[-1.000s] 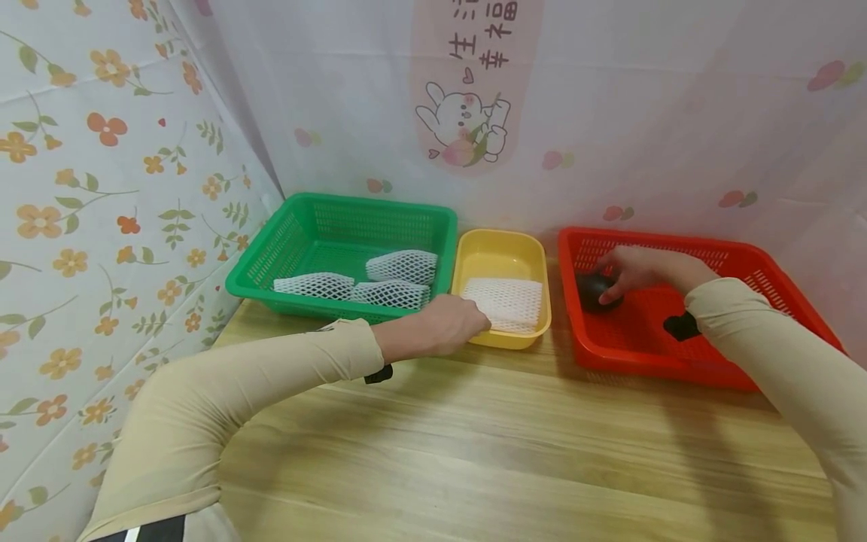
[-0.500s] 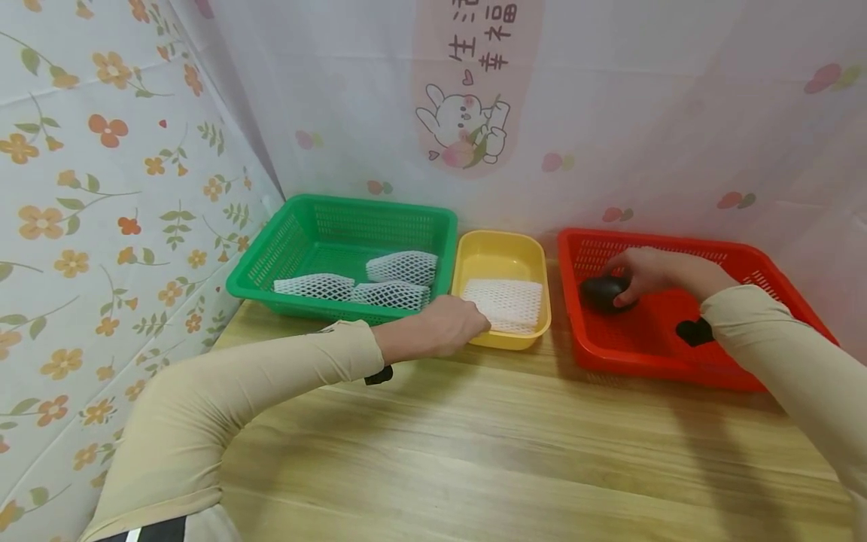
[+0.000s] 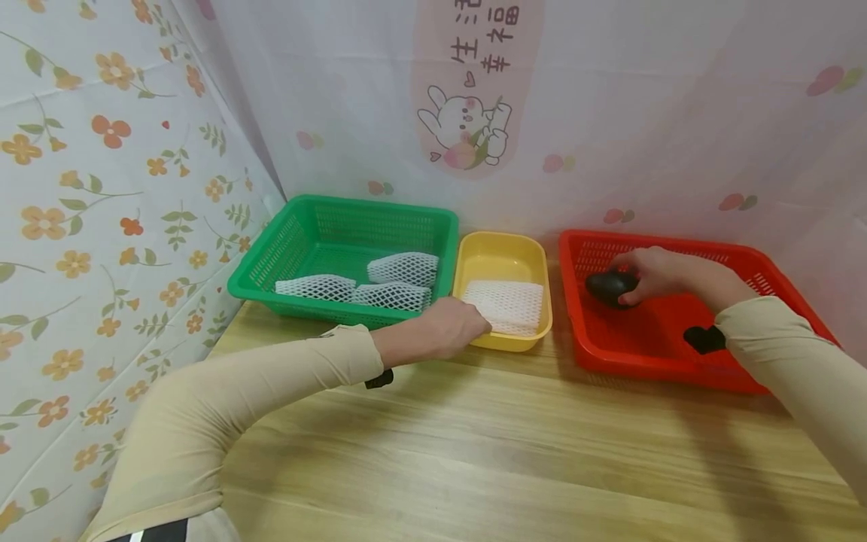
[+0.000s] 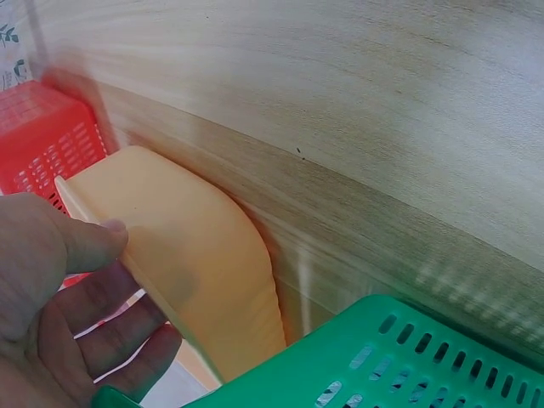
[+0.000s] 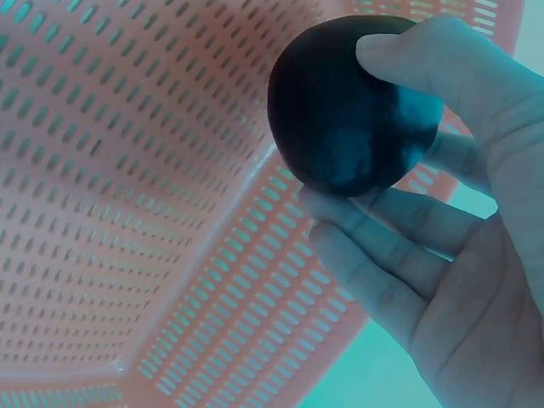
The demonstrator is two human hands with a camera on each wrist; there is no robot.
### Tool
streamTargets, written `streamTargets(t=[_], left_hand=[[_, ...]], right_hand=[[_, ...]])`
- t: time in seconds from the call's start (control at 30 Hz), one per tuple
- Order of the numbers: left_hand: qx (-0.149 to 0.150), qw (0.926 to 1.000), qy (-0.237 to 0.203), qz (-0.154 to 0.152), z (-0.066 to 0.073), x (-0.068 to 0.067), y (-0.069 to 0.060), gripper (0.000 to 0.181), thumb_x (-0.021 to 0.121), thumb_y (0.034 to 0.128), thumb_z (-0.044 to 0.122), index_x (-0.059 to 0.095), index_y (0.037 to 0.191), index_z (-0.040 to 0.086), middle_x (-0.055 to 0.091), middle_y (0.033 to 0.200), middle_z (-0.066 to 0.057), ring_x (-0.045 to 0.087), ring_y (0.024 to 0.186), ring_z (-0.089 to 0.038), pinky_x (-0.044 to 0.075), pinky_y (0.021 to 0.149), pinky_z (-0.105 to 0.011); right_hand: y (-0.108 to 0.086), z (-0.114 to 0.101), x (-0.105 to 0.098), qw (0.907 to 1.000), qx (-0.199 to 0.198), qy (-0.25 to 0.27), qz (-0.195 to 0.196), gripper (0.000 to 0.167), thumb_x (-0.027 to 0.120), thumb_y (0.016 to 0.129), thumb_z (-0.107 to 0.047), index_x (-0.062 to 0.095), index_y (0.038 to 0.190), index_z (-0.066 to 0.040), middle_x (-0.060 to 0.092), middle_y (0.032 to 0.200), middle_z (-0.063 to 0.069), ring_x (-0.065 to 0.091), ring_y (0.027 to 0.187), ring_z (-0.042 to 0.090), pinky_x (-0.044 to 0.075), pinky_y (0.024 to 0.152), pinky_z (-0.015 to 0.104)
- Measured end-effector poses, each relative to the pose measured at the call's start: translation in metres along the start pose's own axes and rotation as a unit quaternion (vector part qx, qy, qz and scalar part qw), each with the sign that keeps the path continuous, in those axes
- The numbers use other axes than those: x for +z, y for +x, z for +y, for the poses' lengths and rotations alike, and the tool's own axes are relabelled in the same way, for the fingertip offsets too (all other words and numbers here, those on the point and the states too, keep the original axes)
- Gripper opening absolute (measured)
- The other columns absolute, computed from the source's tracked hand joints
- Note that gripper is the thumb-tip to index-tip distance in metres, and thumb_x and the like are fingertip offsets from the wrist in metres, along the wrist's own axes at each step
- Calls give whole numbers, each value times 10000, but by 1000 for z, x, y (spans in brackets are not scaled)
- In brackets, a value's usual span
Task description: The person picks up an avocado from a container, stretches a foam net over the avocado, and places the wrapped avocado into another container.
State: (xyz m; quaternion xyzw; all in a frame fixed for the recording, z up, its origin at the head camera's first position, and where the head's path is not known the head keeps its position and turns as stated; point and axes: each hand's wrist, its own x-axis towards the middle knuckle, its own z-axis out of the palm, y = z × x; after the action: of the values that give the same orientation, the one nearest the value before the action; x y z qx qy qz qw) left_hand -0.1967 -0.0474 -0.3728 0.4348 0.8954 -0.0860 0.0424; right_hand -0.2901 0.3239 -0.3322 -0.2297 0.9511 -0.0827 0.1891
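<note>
My right hand (image 3: 653, 272) grips a dark avocado (image 3: 612, 288) inside the red basket (image 3: 677, 361), near its left wall. In the right wrist view, the thumb lies over the avocado (image 5: 344, 110) and the fingers curl beneath it. My left hand (image 3: 450, 327) holds the front left corner of the yellow tray (image 3: 501, 245). In the left wrist view, the thumb is at the rim of the tray (image 4: 204, 246), with the other fingers on the rim's far side. White foam net (image 3: 504, 301) lies in the tray beside the left fingertips.
To the left stands a green basket (image 3: 264, 263) with three white foam nets (image 3: 403, 269) inside. The wooden table (image 3: 474, 436) runs along the front. A printed curtain (image 3: 339, 98) hangs behind the containers, and a floral cloth (image 3: 81, 301) hangs at left.
My right hand has moved slightly right with the avocado, away from the red basket's left wall. The left hand has stayed at the yellow tray's corner.
</note>
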Motion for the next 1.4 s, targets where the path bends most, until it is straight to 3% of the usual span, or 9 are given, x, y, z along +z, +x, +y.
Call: streamTargets(t=[0.5,1.0,1.4], left_hand=[[83,9998,125,99,0,3,0,258,562,989,3,754,1053,162,595,758,40,541,696,-125,504,633,-317],[138,9993,242,268,1,5,-1,253,574,978,2,754,1040,169,613,769,39,544,701,-116,499,631,-314],[82,9992,364,170,2,6,0,249,583,990,29,752,1102,174,663,838,26,563,726,-120,502,656,-311]], right_hand=[[-19,-9,-4,9989,278,76,372,628,873,782,-210,608,1315,-9,637,1095,150,574,935,327,549,752,502],[-32,-23,-15,9971,135,-162,731,637,867,794,-216,581,1315,15,651,1050,138,587,878,299,546,735,503],[-42,-38,-25,9948,-192,-139,991,648,871,791,-166,558,1336,-5,650,1063,160,602,878,299,558,729,487]])
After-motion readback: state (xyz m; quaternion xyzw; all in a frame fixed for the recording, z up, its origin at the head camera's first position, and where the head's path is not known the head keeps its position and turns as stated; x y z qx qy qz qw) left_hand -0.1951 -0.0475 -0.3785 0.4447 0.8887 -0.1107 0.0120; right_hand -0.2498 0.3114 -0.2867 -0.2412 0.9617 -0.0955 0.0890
